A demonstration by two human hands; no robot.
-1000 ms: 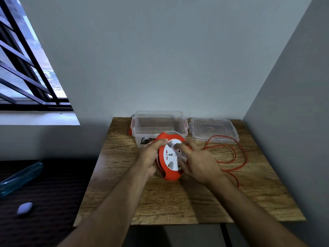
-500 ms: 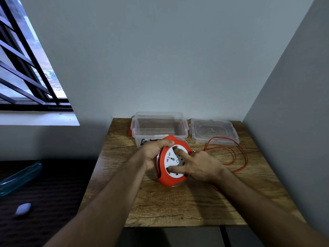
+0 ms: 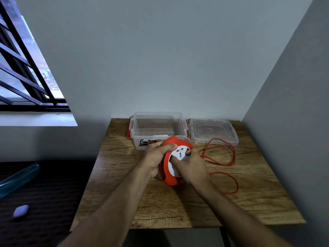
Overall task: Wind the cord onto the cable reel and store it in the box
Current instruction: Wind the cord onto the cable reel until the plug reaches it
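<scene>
An orange cable reel (image 3: 171, 179) with a white socket face stands on edge in the middle of the wooden table (image 3: 249, 202). My left hand (image 3: 157, 157) grips its left rim and top. My right hand (image 3: 193, 165) lies on the white face, fingers gripping the face's centre. The orange cord (image 3: 225, 157) trails from the reel in loose loops over the table's right side. A clear plastic box (image 3: 158, 129) with orange clips stands open behind the reel. Its clear lid (image 3: 212, 131) lies flat to the right of it.
Grey walls close in behind the table and along its right side. Left of the table lies a dark floor with a blue-green transparent object (image 3: 17, 179) and a small pale lump (image 3: 21, 211). A barred window (image 3: 26, 77) is at upper left.
My right hand has turned on the reel's white face, fingers now nearer the top. The cord loops have shifted, and one loop now lies nearer the table's front right.
</scene>
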